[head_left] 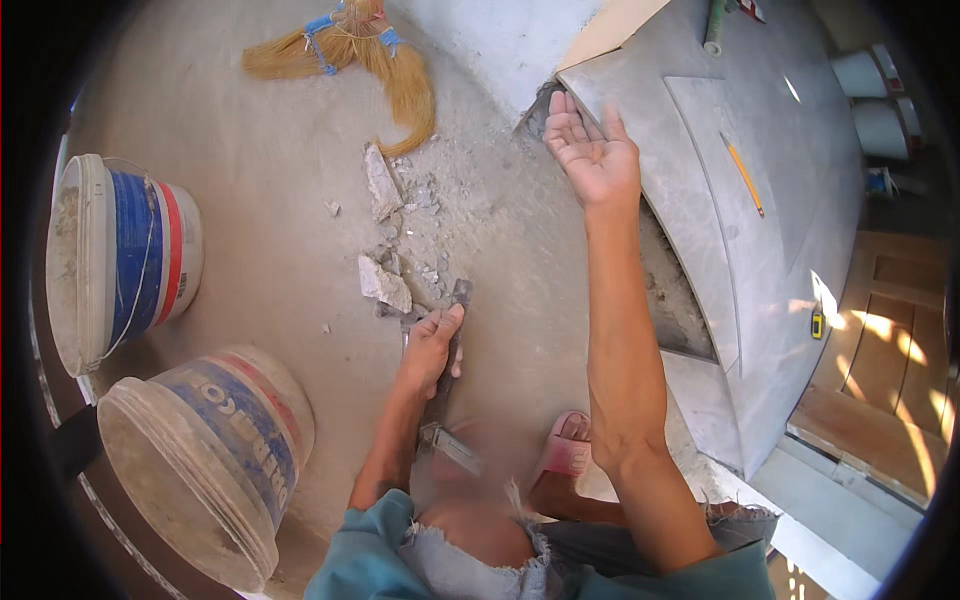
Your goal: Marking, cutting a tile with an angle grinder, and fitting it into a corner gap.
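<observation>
My left hand (432, 345) is closed round the dark handle of what looks like a hammer (450, 448), its metal head down by my knee. Just beyond that hand, broken chunks of mortar (384, 283) lie on the dusty floor among small rubble. My right hand (592, 150) is stretched out, palm up and fingers apart, with nothing seen in it. Its fingertips are at the corner of a raised grey tiled step (640, 75), beside a dark broken hollow (540, 108). Whether they touch the edge I cannot tell. Below the tiles, a rough gap (672, 285) shows along the step's side.
Two dusty plastic buckets (75, 270) (190, 480) are at the left. A straw broom (395, 80) lies at the far side. On the tiles rest an orange pencil (742, 175) and a small yellow tool (817, 325). A wooden door (890, 350) is at the right.
</observation>
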{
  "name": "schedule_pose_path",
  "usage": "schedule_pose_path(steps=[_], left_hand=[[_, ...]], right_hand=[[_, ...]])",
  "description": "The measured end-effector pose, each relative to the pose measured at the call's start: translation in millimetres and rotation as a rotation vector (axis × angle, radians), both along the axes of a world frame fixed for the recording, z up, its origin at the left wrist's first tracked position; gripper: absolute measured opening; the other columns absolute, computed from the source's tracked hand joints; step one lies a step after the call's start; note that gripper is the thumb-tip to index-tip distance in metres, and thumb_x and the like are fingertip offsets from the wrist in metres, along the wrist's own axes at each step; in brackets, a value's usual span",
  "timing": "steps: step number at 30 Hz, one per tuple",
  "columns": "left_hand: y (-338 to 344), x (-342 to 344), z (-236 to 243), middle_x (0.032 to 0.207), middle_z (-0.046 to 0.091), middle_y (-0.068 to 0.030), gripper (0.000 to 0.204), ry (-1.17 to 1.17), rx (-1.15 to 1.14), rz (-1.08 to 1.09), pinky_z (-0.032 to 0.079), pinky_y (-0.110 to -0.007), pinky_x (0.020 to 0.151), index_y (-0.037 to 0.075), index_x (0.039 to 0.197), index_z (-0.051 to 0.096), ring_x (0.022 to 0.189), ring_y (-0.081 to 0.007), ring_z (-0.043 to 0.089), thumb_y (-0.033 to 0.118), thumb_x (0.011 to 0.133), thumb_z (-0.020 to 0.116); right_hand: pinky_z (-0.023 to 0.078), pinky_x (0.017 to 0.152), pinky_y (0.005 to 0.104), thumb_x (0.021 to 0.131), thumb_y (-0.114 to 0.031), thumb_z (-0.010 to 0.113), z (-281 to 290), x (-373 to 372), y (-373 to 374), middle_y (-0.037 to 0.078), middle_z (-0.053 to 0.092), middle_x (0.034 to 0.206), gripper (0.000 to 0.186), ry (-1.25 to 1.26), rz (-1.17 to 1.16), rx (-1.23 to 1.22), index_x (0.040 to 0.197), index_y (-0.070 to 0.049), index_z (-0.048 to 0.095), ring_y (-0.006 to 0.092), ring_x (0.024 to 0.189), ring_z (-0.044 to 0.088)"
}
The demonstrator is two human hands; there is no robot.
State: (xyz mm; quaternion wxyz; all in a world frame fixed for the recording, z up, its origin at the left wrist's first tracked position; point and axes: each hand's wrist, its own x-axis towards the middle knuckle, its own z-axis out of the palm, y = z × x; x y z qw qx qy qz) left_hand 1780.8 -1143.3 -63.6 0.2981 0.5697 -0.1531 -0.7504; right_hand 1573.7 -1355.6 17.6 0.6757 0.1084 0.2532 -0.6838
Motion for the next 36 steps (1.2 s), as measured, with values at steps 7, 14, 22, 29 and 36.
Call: schedule_pose_path(steps=[7,14,22,29,36], left_hand=[[-8,-17,-5,0.058,0.053,0.0014,0.032,-0.017,-0.050,-0.112,0.036,-0.024,0.037,0.011,0.082,0.058,0.040,-0.0086,0.045,0.037,0.100,0.059],[0,-23,-2,0.058,0.053,0.0005,0.032,0.001,-0.061,-0.098,0.037,-0.024,0.039,0.011,0.081,0.057,0.039,-0.0094,0.043,0.036,0.100,0.059],[4,-2,4,0.057,0.052,0.0013,0.030,-0.008,-0.020,0.008,0.037,-0.025,0.038,0.011,0.081,0.056,0.039,-0.0089,0.044,0.035,0.100,0.059],[7,-2,-2,0.059,0.053,0.0009,0.031,0.030,-0.026,-0.018,0.040,-0.025,0.039,0.012,0.082,0.055,0.040,-0.0096,0.046,0.037,0.099,0.059],[6,-14,-3,0.059,0.053,0.0003,0.034,0.002,-0.062,-0.051,0.040,-0.025,0.040,0.011,0.079,0.054,0.042,-0.0103,0.049,0.039,0.099,0.060]], right_hand=[[0.044,0.081,0.0436,0.099,-0.022,0.058,-17,-1,0,0.019,0.052,0.120,0.045,-0.236,0.054,-0.140,0.130,0.008,0.043,0.0313,0.112,0.052],[0.039,0.072,0.0382,0.093,-0.011,0.063,-33,-4,-25,0.010,0.042,0.088,0.023,-0.333,0.150,-0.293,0.094,0.002,0.044,0.0215,0.080,0.041],[0.037,0.066,0.0361,0.094,-0.008,0.060,-28,-1,-29,0.008,0.038,0.081,0.022,-0.198,0.151,-0.221,0.089,0.000,0.041,0.0199,0.076,0.039],[0.045,0.079,0.0406,0.098,-0.030,0.062,14,5,-1,0.020,0.054,0.126,0.056,0.005,0.026,0.128,0.131,0.010,0.043,0.0302,0.109,0.055],[0.043,0.088,0.0468,0.101,-0.037,0.053,15,-15,8,0.022,0.045,0.146,0.067,-0.118,0.018,0.104,0.144,0.010,0.032,0.0333,0.131,0.048]])
